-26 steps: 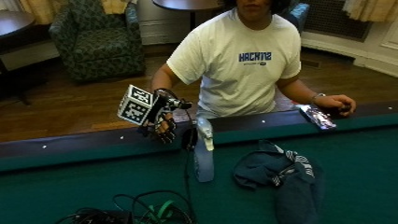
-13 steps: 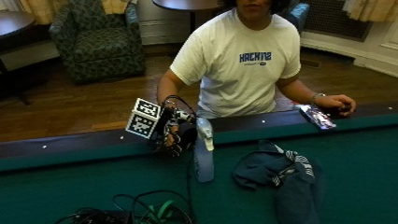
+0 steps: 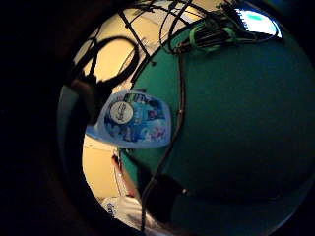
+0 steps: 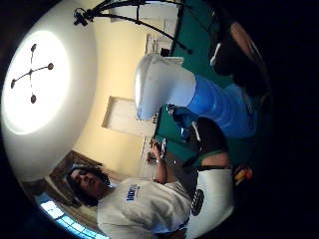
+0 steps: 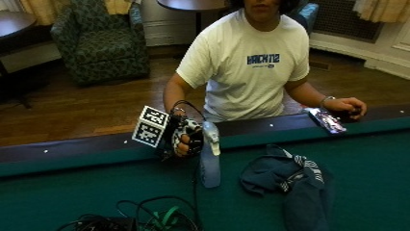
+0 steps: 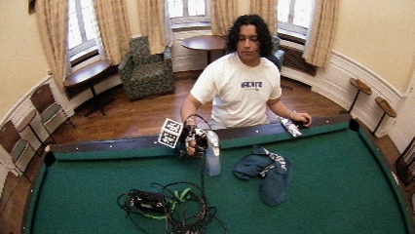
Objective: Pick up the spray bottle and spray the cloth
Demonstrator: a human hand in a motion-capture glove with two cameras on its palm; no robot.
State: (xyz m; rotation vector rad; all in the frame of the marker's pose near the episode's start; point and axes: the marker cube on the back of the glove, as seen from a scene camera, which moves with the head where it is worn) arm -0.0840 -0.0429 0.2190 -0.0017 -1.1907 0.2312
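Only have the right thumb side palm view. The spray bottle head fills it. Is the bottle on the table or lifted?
Observer: On the table. The outside view shows the spray bottle standing upright on the green felt near the rail, with the gloved right hand at its white head.
Operator: Where's the cloth relative to it?
Observer: The dark blue cloth lies crumpled on the felt to the person's left of the bottle, apart from it.
Operator: Anything else on the felt?
Observer: A bundle of cables lies farther from the person than the bottle, and it touches neither the bottle's base nor the cloth.
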